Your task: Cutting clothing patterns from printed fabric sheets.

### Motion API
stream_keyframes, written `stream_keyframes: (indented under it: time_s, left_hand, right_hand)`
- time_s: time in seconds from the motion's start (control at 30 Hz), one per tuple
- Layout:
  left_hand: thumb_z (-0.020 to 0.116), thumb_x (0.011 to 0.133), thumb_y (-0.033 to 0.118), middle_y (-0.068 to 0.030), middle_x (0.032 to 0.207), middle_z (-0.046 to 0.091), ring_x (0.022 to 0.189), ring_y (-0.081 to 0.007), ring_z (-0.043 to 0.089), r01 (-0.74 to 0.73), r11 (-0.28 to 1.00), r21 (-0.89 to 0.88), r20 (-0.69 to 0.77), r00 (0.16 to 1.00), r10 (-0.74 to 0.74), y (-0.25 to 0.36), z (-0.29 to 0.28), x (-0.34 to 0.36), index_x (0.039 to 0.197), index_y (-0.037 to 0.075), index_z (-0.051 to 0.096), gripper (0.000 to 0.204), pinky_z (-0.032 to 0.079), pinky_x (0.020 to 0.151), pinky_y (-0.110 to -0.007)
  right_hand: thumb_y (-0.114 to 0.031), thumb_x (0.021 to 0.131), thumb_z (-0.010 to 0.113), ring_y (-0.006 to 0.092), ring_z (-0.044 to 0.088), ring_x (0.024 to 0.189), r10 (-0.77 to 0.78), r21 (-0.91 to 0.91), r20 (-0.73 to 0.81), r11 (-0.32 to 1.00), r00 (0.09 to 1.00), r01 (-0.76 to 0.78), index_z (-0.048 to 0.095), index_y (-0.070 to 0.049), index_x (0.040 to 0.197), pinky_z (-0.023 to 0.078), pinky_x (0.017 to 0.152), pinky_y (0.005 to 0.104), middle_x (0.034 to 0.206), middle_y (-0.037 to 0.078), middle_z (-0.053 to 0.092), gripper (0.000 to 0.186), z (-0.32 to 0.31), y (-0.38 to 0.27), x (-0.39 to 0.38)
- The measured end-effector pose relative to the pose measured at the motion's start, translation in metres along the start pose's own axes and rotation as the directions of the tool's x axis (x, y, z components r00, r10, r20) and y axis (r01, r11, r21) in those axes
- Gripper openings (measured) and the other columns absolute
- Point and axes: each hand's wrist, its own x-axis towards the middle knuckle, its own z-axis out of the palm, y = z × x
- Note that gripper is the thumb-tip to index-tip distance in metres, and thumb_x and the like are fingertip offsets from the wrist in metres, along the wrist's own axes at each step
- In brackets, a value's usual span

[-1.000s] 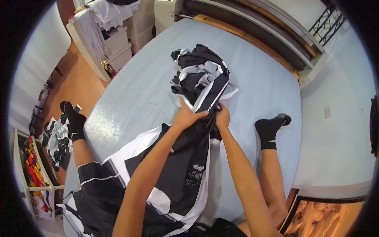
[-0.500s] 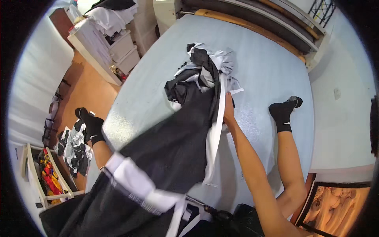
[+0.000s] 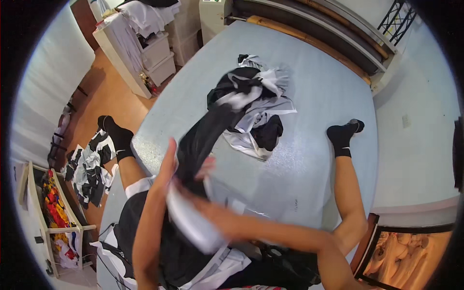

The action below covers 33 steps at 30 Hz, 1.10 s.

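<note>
With left grip [image 3: 167,166], clasps black cloth [image 3: 200,137], long axis toward one o'clock; cannot tell for blurred right grip [image 3: 199,205].

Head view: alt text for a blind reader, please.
A person's left hand and right hand, blurred, handle black fabric. Beyond, a black-and-white fabric heap lies on a pale blue table before a roller machine.

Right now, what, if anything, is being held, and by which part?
Black cloth, by the narrow stretch this side of the fabric pile, where the left hand and right hand meet it; blur hides each exact grip.
</note>
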Motion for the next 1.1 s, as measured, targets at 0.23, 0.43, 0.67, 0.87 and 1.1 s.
stream_keyframes:
  time_s: [0.23, 0.43, 0.67, 0.87, 1.1]
  left_hand:
    - [0.080, 0.089, 0.023, -0.0115, 0.076, 0.069, 0.065, -0.0261, 0.069, -0.445, 0.326, 0.834, 0.461, 0.887, 0.033, -0.019, -0.003, -0.196, 0.099, 0.002, 0.068, 0.026, 0.051, 0.058, -0.037]
    - [0.048, 0.099, 0.070, -0.0227, 0.120, 0.072, 0.105, -0.0296, 0.071, 0.197, 0.714, 0.672, -0.008, 0.966, -0.258, -0.055, -0.045, -0.296, 0.136, -0.005, 0.061, 0.085, 0.055, 0.092, -0.041]
    - [0.074, 0.092, 0.023, -0.0206, 0.111, 0.074, 0.073, -0.0274, 0.073, 0.044, 0.989, 0.142, -0.325, 0.946, 0.005, -0.029, -0.033, -0.222, 0.134, -0.005, 0.055, 0.054, 0.060, 0.066, -0.038]
    - [0.080, 0.087, 0.036, -0.0205, 0.116, 0.072, 0.101, -0.0310, 0.071, 0.292, 0.710, 0.641, -0.354, 0.933, -0.063, -0.024, -0.032, -0.317, 0.126, -0.007, 0.063, 0.060, 0.056, 0.088, -0.041]
    - [0.081, 0.081, 0.050, -0.0249, 0.129, 0.064, 0.112, -0.0352, 0.067, -0.118, 0.217, 0.969, -0.011, 0.857, 0.515, -0.051, -0.022, -0.215, 0.147, -0.005, 0.049, 0.091, 0.051, 0.098, -0.042]
  right_hand:
    - [-0.028, 0.096, 0.073, 0.0166, 0.070, 0.095, 0.752, 0.628, -0.255, 0.607, 0.608, -0.487, 0.047, 0.001, 0.146, 0.056, 0.079, 0.0326, 0.118, 0.011, 0.069, 0.063, 0.000, 0.003, -0.036]
    - [-0.029, 0.099, 0.062, 0.0289, 0.069, 0.096, 0.862, 0.770, -0.433, 0.505, 0.263, -0.389, 0.062, -0.002, 0.109, 0.057, 0.078, 0.0399, 0.106, 0.015, 0.069, 0.029, -0.005, -0.022, 0.037]
    - [-0.031, 0.094, 0.072, 0.0292, 0.067, 0.111, 0.254, 0.414, 0.208, 0.852, 0.945, -0.320, 0.070, -0.001, 0.119, 0.051, 0.098, 0.0429, 0.119, 0.018, 0.069, 0.040, 0.115, -0.081, -0.039]
    - [-0.022, 0.100, 0.067, 0.0412, 0.065, 0.117, 0.874, 0.993, 0.007, -0.063, 0.486, 0.098, 0.004, -0.017, 0.164, 0.056, 0.099, 0.0514, 0.146, 0.018, 0.052, 0.090, 0.008, 0.000, 0.013]
    - [-0.017, 0.097, 0.070, 0.0261, 0.069, 0.110, 0.504, 0.552, -0.200, 0.767, 0.840, -0.329, 0.048, -0.003, 0.147, 0.054, 0.097, 0.0341, 0.129, 0.013, 0.066, 0.056, 0.079, 0.048, 0.023]
